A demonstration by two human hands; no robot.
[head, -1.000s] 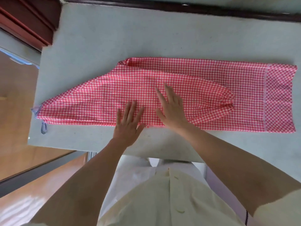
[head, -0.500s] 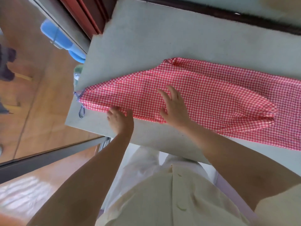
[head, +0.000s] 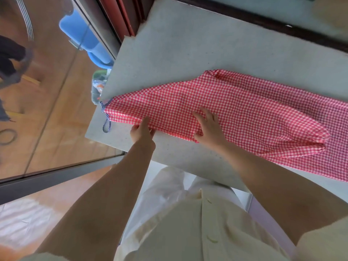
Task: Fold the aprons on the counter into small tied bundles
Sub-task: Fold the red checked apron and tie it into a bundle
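Note:
A red-and-white checked apron (head: 235,108) lies folded lengthwise into a long strip across the grey counter (head: 188,49), its narrow end at the counter's left edge. A blue-and-white striped tie loop (head: 106,123) hangs out from that end. My left hand (head: 141,131) pinches the apron's near edge, thumb on top and fingers under the cloth. My right hand (head: 209,127) rests flat on the apron a little to the right, fingers spread, pressing it down.
The counter's left edge drops to a wooden floor behind a glass panel. A blue container (head: 84,38) and a small plastic packet (head: 98,87) sit just past that edge. A dark window frame (head: 263,21) runs along the counter's far side.
My left hand slid left along the near edge and went from lying flat to pinching the cloth. The right hand stayed pressing on the apron. My view turned left.

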